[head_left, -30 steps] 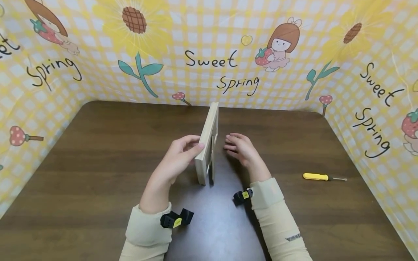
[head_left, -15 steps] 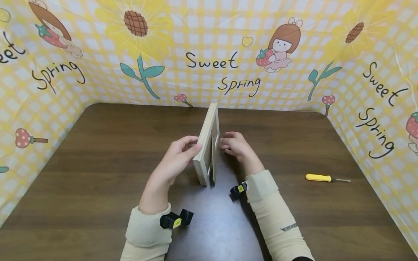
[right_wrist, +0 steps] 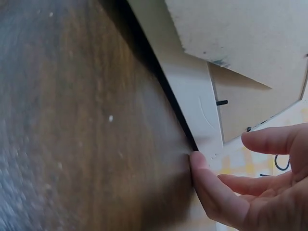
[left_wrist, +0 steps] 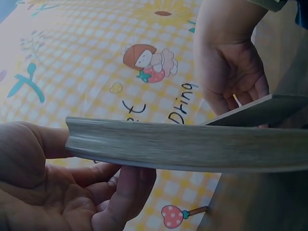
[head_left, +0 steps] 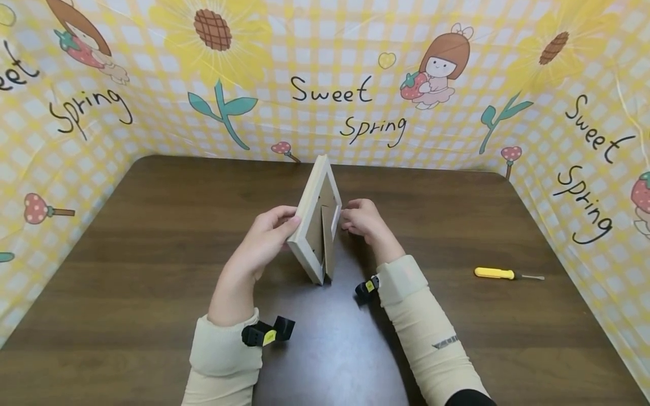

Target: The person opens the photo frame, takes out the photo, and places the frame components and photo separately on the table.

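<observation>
A pale wooden picture frame (head_left: pixel 306 211) stands upright near the middle of the table, its back turned partly to the right. A flat support leg (head_left: pixel 327 242) juts from that back. My left hand (head_left: pixel 266 234) pinches the frame's left edge, with the thumb on one side and fingers on the other in the left wrist view. My right hand (head_left: pixel 364 219) is at the frame's far right side. In the right wrist view, one fingertip (right_wrist: pixel 198 160) touches a bottom corner of the frame, while the thumb (right_wrist: pixel 264 138) is held apart from that fingertip.
A yellow-handled screwdriver (head_left: pixel 495 273) lies on the right part of the dark wooden table (head_left: pixel 152 270). Yellow checked cloth (head_left: pixel 320 56) with printed flowers and figures closes off the back and both sides. Each wrist carries a small black camera (head_left: pixel 266 332).
The right hand has moved left up to the frame. The frame has turned so more of its back shows, and the left hand has shifted slightly left with it.
</observation>
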Demonstrator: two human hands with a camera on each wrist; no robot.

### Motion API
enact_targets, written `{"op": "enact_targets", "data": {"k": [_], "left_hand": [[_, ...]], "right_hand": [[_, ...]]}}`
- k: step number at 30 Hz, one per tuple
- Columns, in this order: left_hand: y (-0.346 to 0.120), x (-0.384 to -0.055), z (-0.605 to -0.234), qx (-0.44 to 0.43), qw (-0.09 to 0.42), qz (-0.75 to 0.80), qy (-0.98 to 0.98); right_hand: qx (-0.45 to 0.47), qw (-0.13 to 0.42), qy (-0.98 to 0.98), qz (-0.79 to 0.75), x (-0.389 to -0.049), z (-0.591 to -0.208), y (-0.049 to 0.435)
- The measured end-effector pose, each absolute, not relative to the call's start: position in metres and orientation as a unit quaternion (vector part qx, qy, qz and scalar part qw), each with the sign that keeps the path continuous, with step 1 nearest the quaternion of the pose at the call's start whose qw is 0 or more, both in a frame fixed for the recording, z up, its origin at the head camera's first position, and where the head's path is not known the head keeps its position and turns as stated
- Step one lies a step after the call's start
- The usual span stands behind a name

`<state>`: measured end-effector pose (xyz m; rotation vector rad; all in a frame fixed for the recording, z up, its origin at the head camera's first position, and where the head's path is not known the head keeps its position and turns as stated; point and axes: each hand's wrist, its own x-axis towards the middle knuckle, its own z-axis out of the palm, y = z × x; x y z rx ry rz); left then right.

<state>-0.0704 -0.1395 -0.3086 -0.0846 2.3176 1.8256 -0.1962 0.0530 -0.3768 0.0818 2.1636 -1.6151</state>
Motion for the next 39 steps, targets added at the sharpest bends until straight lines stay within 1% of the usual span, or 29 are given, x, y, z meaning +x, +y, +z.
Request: {"op": "enact_targets", "data": {"k": [14, 21, 25, 31, 39], "left_hand": [[-0.15, -0.078, -0.313, -0.048, 0.107, 0.628, 0.769], [-0.151, -0.079, -0.312, -0.05, 0.111, 0.624, 0.772], [-0.154, -0.078, -0.314, -0.046, 0.106, 0.623, 0.774], [-0.16, -0.076, -0.319, -0.031, 0.082, 0.605, 0.791], [-0.162, -0.074, -0.321, -0.043, 0.082, 0.609, 0.788]], "right_hand": [[0.038, 0.208, 0.799, -0.563, -0.198, -0.375, 0.044], [0.051, 0.217, 0.791, -0.569, -0.201, -0.375, 0.045], [0.055, 0.223, 0.793, -0.564, -0.202, -0.375, 0.045], [0.056, 0.233, 0.797, -0.554, -0.203, -0.376, 0.045], [0.051, 0.233, 0.806, -0.541, -0.203, -0.378, 0.046]]}}
